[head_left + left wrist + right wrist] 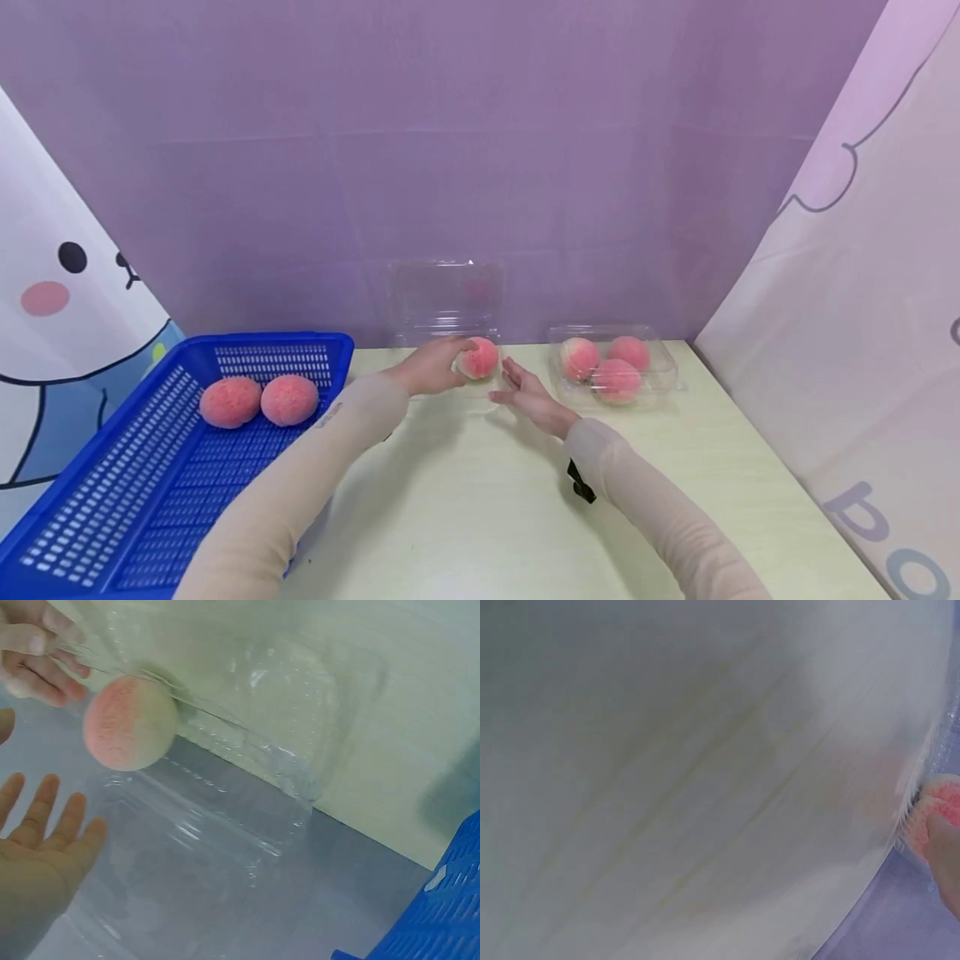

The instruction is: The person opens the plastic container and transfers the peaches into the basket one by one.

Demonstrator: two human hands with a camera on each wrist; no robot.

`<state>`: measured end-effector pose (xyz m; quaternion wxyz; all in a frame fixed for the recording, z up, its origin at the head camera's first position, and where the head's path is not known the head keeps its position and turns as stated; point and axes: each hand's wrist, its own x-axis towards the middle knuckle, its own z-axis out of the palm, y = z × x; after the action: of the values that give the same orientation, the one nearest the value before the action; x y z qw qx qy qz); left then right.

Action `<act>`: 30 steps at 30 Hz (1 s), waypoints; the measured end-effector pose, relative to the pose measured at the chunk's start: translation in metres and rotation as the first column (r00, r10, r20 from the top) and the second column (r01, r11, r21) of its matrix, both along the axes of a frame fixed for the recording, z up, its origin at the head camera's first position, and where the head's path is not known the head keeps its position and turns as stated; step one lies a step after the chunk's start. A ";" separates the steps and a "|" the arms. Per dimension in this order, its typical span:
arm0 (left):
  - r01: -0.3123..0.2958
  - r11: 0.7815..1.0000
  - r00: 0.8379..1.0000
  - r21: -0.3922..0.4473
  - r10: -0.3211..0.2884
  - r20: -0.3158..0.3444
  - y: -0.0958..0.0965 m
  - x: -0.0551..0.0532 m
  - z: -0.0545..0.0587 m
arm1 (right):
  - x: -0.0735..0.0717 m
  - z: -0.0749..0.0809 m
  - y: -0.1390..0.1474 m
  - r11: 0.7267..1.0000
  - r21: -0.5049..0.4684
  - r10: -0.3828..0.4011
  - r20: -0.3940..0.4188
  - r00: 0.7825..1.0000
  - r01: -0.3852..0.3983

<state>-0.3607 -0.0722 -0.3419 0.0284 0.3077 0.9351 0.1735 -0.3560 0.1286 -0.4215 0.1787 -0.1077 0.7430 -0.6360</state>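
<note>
Left hand [431, 367] splayed, right hand [536, 402] outstretched, I watch the peach [480, 360] between them (neither gripping): a nudge could roll it.

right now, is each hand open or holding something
Left hand: open, fingers near the peach, not gripping it.
Right hand: open, fingers extended beside the clear container; can't tell if they touch it.

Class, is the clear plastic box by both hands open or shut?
Open: its transparent lid stands raised behind the round pink peach.
</note>
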 end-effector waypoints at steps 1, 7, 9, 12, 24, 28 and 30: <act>-0.003 1.000 1.000 0.010 0.003 -0.006 0.000 -0.004 -0.003 | -0.002 -0.003 0.000 1.000 0.002 -0.003 -0.003 1.000 0.003; 0.011 0.999 0.990 0.048 -0.004 -0.142 0.009 -0.025 -0.028 | -0.007 -0.011 -0.001 0.999 0.004 -0.036 -0.047 0.998 0.037; 0.018 0.999 0.986 0.051 -0.009 -0.165 0.015 -0.029 -0.035 | -0.007 -0.011 0.000 0.999 -0.002 -0.055 -0.052 0.997 0.054; -0.010 0.998 0.989 0.061 0.019 -0.145 0.020 -0.031 -0.042 | -0.006 -0.012 0.000 0.998 0.000 -0.064 -0.049 0.997 0.064; -0.105 0.993 0.988 0.044 0.110 -0.107 0.026 -0.051 -0.056 | -0.003 -0.010 -0.004 0.998 0.006 -0.062 -0.027 0.998 0.062; -0.132 0.990 0.988 0.047 0.135 -0.079 0.030 -0.057 -0.063 | -0.003 -0.010 -0.004 0.998 0.012 -0.056 -0.019 0.998 0.056; -0.146 0.988 0.986 0.055 0.149 -0.071 0.032 -0.058 -0.067 | -0.002 -0.010 -0.003 0.999 0.013 -0.050 -0.020 0.999 0.050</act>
<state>-0.4185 -0.0397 -0.4089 -0.0273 0.2445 0.9511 0.1866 -0.3583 0.1252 -0.4315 0.1561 -0.0942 0.7516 -0.6340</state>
